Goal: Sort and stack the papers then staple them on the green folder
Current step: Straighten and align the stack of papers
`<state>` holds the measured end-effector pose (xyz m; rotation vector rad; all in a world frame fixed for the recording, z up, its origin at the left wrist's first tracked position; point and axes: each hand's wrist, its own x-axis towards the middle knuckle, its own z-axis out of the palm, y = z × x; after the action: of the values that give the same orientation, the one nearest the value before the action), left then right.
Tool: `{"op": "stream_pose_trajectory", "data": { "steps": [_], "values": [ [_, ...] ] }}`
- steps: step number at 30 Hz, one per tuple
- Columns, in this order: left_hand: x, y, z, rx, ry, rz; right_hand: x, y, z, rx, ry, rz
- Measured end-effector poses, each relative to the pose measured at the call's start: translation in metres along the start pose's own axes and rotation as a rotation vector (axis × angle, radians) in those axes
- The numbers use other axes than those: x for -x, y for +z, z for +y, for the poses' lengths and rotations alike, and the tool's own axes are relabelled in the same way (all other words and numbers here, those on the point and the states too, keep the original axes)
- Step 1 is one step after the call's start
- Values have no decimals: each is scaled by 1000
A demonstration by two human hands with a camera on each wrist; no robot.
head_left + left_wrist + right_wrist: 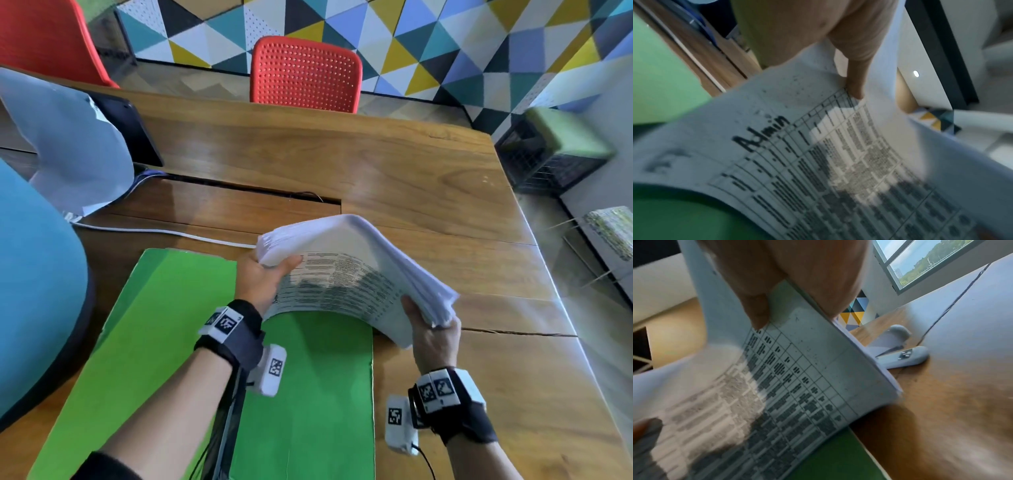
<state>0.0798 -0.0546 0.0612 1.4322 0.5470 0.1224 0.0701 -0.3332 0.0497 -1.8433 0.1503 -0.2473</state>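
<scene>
Hands both up off the table, holding one thick stack of papers (356, 270) between them. Left hand (262, 279) grips the stack's left end, thumb on the printed underside, fingers hidden behind the sheets; forearm runs up from lower left over the green folder (144, 342). Left wrist view: thumb (856, 81) presses the printed table page near its top edge, handwritten "Admin" beside the grid. Right hand (435, 337) grips the right end, thumb on the printed side, fingers under the fanned edges; wrist lower than the left one. Right wrist view: thumb (756, 311) on the grid page, fingers (826, 280) wrapped on the other face, so the stack is pinched.

Stack is bowed into an arch, hump pointing up and away, printed face down toward the person. Long axis runs left-right, tilted down to the right. It hangs above the far right part of the folder, right end past the folder's edge over the wooden table (411, 178). Folder lies flat on the table, long axis toward the person.

White stapler (902, 356) lies on the table beyond the papers, seen only in the right wrist view.
</scene>
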Motion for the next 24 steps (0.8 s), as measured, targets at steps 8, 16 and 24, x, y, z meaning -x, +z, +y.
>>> {"op": "stream_pose_trajectory", "data": {
  "steps": [8,16,24],
  "values": [
    [0,-25,31,-8,218,-91,14,-35,-16,-97,-23,7],
    [-4,12,29,9,254,18,16,-23,-14,-81,77,80],
    [1,16,13,32,157,93,30,-42,-23,-129,-49,171]
  ]
}}
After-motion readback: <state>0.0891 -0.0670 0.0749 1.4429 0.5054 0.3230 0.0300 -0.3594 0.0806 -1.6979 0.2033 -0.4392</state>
